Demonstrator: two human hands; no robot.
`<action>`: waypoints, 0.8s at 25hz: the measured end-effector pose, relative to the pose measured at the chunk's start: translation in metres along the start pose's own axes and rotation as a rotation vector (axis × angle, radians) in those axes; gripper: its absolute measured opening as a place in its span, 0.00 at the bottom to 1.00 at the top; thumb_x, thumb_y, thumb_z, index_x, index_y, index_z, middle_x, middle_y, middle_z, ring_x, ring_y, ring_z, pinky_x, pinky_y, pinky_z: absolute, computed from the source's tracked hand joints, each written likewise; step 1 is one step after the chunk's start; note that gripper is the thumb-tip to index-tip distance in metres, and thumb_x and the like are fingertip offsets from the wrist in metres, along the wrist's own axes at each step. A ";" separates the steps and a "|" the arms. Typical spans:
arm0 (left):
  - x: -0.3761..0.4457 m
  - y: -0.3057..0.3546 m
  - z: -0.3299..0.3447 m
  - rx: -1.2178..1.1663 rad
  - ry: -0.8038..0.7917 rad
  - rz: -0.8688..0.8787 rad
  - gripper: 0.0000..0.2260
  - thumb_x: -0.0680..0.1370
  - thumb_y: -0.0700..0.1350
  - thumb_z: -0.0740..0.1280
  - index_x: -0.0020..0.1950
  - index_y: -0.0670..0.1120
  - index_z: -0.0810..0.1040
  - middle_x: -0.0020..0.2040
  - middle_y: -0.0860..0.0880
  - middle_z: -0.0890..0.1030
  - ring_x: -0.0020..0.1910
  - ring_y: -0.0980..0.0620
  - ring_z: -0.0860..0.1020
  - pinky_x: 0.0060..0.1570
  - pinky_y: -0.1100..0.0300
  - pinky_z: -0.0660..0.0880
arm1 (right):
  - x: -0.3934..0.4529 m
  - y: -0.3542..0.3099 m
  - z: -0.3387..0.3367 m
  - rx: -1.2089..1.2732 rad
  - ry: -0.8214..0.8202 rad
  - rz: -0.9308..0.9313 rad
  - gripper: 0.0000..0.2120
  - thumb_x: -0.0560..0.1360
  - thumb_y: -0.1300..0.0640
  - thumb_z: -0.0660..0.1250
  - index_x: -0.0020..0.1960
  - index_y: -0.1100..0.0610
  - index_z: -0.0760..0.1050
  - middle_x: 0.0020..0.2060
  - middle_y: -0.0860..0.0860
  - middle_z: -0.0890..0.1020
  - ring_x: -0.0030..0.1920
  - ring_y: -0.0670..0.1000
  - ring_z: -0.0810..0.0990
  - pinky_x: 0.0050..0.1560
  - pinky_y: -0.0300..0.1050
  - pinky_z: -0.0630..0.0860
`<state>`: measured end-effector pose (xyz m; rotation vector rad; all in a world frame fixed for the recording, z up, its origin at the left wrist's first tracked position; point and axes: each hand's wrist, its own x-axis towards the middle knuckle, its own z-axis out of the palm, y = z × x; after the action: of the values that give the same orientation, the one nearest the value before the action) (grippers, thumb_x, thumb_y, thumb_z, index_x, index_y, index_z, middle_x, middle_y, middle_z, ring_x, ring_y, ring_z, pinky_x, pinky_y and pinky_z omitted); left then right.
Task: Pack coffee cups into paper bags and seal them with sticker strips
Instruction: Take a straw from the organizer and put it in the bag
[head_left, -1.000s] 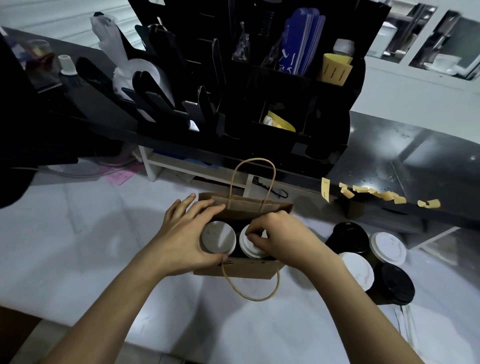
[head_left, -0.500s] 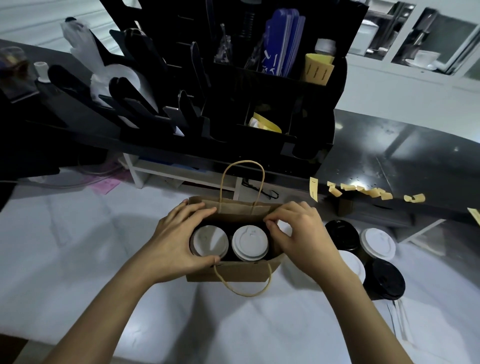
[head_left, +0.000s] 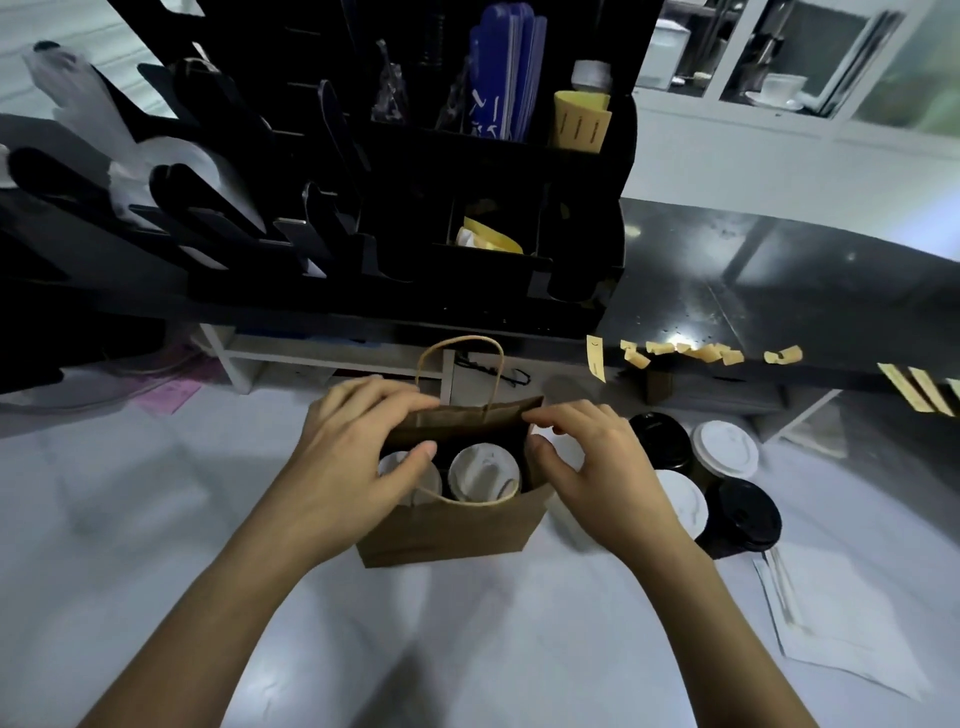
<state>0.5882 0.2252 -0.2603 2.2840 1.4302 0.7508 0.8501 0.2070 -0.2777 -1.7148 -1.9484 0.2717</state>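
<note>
both hands are grasping the bag (head_left: 452, 525) standing mid-counter, two cups (head_left: 484, 473) inside: left hand (head_left: 358, 457) pinching its far rim at nine o'clock, right hand (head_left: 597, 462) pinching at three o'clock.

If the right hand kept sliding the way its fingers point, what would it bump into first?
The right hand points leftward at the paper bag, and its fingertips already pinch the top edge. Going on, it would probably push into the white-lidded cup inside, though depth is hard to judge.
</note>
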 end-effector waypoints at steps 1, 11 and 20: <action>0.002 0.007 -0.002 -0.018 -0.004 0.025 0.17 0.78 0.58 0.61 0.67 0.60 0.73 0.61 0.65 0.69 0.65 0.63 0.60 0.63 0.57 0.61 | -0.002 -0.002 -0.002 0.014 0.014 0.015 0.10 0.81 0.51 0.66 0.61 0.44 0.79 0.51 0.37 0.77 0.52 0.44 0.72 0.54 0.31 0.65; 0.033 0.063 -0.001 -0.062 -0.141 0.299 0.17 0.80 0.57 0.62 0.68 0.59 0.73 0.62 0.64 0.71 0.67 0.60 0.63 0.62 0.61 0.61 | -0.037 -0.006 -0.029 0.138 0.245 0.160 0.10 0.80 0.54 0.68 0.61 0.47 0.81 0.50 0.40 0.79 0.49 0.43 0.78 0.55 0.54 0.77; 0.047 0.128 0.035 -0.079 -0.296 0.476 0.16 0.80 0.58 0.62 0.68 0.59 0.74 0.63 0.61 0.74 0.66 0.58 0.65 0.64 0.61 0.62 | -0.090 0.039 -0.063 0.146 0.387 0.303 0.09 0.79 0.56 0.69 0.58 0.48 0.82 0.48 0.41 0.81 0.49 0.45 0.80 0.49 0.42 0.75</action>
<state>0.7176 0.2113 -0.2074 2.5693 0.7222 0.5463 0.9206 0.1149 -0.2664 -1.8059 -1.3622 0.1678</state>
